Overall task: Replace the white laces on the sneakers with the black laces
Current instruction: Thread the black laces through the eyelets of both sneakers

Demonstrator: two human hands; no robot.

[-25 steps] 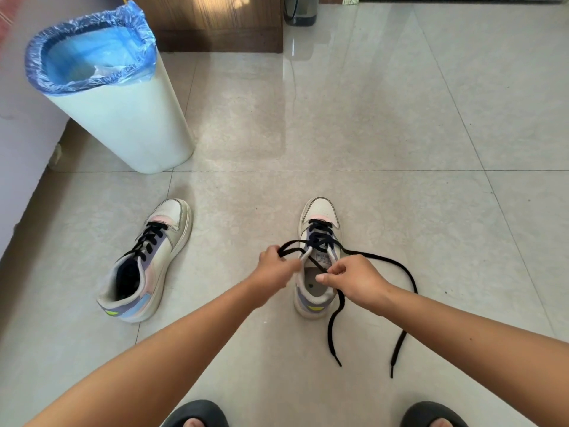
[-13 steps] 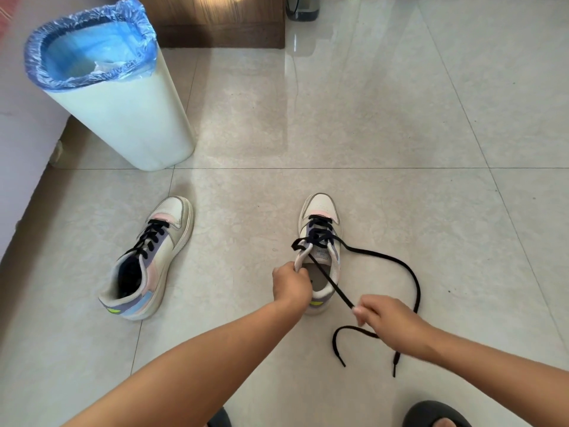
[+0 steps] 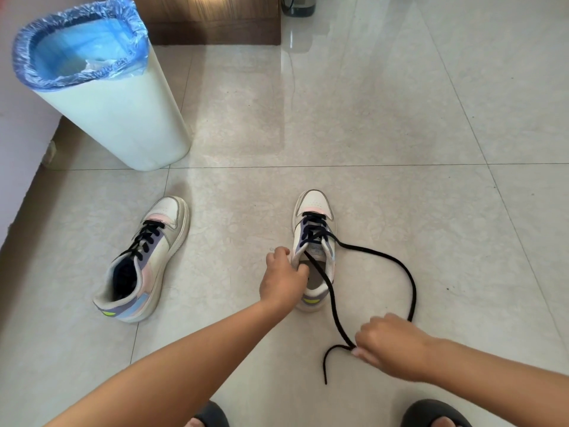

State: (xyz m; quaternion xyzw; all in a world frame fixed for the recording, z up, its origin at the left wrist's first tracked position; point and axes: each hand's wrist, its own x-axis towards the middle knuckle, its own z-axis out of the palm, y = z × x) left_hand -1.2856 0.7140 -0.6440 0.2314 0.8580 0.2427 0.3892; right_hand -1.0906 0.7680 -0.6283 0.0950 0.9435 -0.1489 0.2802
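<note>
At the near edge, the toes of two dark slippers (image 3: 435,414) peek in on the tiled floor (image 3: 385,118). Just beyond them the right hand (image 3: 389,345) is closed, its fingertips pinching one strand of the black lace (image 3: 332,300), which runs taut from the hand up to the eyelets while its loose end curls on the tile beside the hand. The other strand loops wide to the right and disappears behind that hand. The left hand (image 3: 283,277) grips the collar edge of the near sneaker (image 3: 314,241), which stands upright, toe pointing away, partly laced in black. Off to the left lies the second sneaker (image 3: 143,261), laced in black. Farther back stands a white bin (image 3: 123,115) with a blue liner.
</note>
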